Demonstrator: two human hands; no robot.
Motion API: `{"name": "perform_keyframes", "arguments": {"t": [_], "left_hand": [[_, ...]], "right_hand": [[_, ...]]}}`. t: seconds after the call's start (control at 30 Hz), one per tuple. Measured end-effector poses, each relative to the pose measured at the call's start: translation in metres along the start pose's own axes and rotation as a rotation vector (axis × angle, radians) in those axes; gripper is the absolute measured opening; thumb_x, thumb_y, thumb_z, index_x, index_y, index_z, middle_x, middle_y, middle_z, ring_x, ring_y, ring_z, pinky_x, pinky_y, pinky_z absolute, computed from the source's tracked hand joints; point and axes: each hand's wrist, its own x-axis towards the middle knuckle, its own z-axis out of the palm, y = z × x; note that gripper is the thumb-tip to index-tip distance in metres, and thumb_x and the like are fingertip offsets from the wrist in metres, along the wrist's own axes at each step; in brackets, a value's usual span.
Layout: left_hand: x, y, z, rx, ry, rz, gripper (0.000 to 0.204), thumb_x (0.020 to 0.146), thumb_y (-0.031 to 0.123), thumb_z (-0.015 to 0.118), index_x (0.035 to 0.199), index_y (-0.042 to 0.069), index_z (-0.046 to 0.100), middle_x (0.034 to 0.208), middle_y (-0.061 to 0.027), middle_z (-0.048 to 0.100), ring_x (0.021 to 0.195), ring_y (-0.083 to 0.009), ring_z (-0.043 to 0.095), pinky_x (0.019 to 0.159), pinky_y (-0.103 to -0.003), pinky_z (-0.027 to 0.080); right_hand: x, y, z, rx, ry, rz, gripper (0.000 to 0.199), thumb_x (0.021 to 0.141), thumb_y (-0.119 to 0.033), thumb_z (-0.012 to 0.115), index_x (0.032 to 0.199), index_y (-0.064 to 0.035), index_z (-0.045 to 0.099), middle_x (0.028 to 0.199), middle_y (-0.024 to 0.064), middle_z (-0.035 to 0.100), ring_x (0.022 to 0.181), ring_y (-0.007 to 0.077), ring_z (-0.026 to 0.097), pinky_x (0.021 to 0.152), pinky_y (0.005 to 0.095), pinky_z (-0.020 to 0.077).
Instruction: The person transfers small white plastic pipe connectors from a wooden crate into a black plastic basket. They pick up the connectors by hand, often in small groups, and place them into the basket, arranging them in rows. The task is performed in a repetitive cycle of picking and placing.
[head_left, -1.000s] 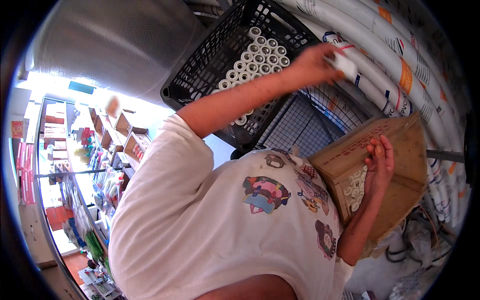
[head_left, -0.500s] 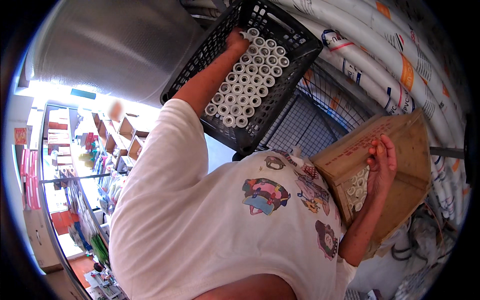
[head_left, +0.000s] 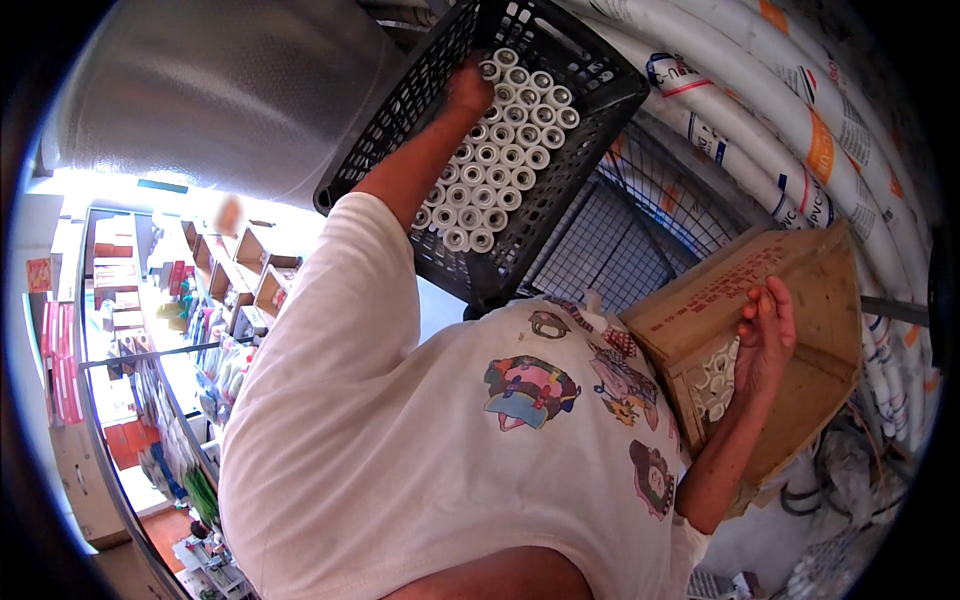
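Note:
Inside a black perforated plastic crate point(head_left: 560, 215) stand rows of short white round pipe fittings point(head_left: 500, 175), upright with their ring-shaped ends facing up. My left hand point(head_left: 470, 88) is at the crate's far left corner, against an upright white fitting point(head_left: 489, 70) at the end of a row. Its fingers are blurred and partly hidden, so their grip is unclear. My right hand point(head_left: 768, 330) hovers at the mouth of a brown cardboard box point(head_left: 700, 300), fingers loosely bent and apart with nothing visible in them. More white fittings point(head_left: 716, 378) lie jumbled in the box.
Long white pipes point(head_left: 760, 90) are stacked at the upper right. A wire-mesh basket point(head_left: 600, 235) is between crate and box. A large silvery roll point(head_left: 220, 90) stands at the upper left, with stocked shelves point(head_left: 130, 300) below it. Tangled grey material point(head_left: 850, 470) lies at the lower right.
My left hand has drawn slightly left and down. The fitting that was tilted at its fingertips now stands upright at the row's end. My right hand has barely moved.

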Motion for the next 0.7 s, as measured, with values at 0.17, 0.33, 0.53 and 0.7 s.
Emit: {"name": "perform_keyframes", "arguments": {"t": [0.17, 0.33, 0.53, 0.7], "left_hand": [[-0.006, 0.024, -0.007, -0.028, -0.016, 0.020, 0.040, 0.072, 0.009, 0.056, 0.112, 0.013, 0.055, 0.105, -0.0183, 0.059, 0.101, -0.0365, 0.054, 0.087, -0.042, 0.043], [-0.010, 0.024, -0.015, -0.028, -0.081, -0.017, 0.041, 0.070, 0.015, 0.055, 0.111, 0.013, 0.057, 0.102, -0.0196, 0.060, 0.098, -0.0370, 0.055, 0.084, -0.042, 0.044], [-0.008, 0.027, -0.014, 0.036, -0.068, -0.049, 0.033, 0.070, 0.013, 0.056, 0.103, 0.010, 0.059, 0.102, -0.0206, 0.059, 0.097, -0.0375, 0.055, 0.084, -0.042, 0.045], [0.001, 0.017, -0.002, 0.014, -0.164, -0.086, 0.050, 0.067, 0.013, 0.063, 0.114, 0.003, 0.049, 0.109, -0.0229, 0.057, 0.105, -0.0379, 0.053, 0.088, -0.040, 0.044]], "right_hand": [[0.000, 0.001, -0.001, -0.004, 0.012, -0.019, 0.029, 0.085, -0.012, 0.059, 0.113, -0.0033, 0.052, 0.093, 0.0059, 0.060, 0.071, 0.0055, 0.057, 0.052, 0.0149, 0.0459], [0.000, 0.001, -0.001, -0.005, 0.023, -0.010, 0.031, 0.085, -0.012, 0.060, 0.113, -0.0033, 0.052, 0.093, 0.0060, 0.060, 0.071, 0.0054, 0.057, 0.051, 0.0152, 0.0457], [-0.003, -0.002, 0.000, -0.034, 0.039, 0.004, 0.031, 0.085, -0.012, 0.058, 0.114, -0.0031, 0.051, 0.094, 0.0062, 0.060, 0.072, 0.0068, 0.058, 0.054, 0.0165, 0.0460], [-0.005, -0.005, -0.004, -0.019, 0.013, 0.019, 0.030, 0.086, -0.012, 0.056, 0.114, -0.0027, 0.051, 0.094, 0.0067, 0.060, 0.075, 0.0087, 0.058, 0.058, 0.0182, 0.0468]]}}
